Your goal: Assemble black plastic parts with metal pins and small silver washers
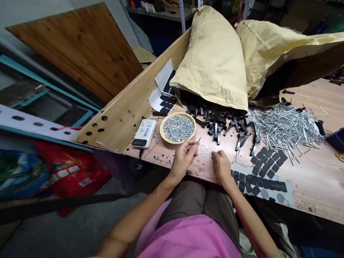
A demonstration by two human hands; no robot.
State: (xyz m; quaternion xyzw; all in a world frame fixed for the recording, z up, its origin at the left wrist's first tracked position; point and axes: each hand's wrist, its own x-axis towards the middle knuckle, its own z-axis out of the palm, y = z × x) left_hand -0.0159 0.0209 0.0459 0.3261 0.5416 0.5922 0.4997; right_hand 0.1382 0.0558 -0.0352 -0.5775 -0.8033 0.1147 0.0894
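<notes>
My left hand point(185, 154) is raised just in front of a yellow bowl point(161, 133) full of small silvery metal pieces point(179, 128). Its thumb and fingertips pinch a short thin metal pin point(199, 140) that points upward. My right hand point(221, 163) rests on the table's front part with its fingers curled in. What those fingers hold, if anything, is hidden. Between the two hands lies a little cluster of tiny pale rings point(205, 148).
Black plastic parts point(219, 123) spill from a tan sack point(215, 53). A heap of thin metal rods point(286, 123) lies right, near a second sack point(264, 39). Black pads point(264, 181) lie on a grey sheet. A white box-shaped device point(145, 133) and wooden side board point(129, 96) stand left.
</notes>
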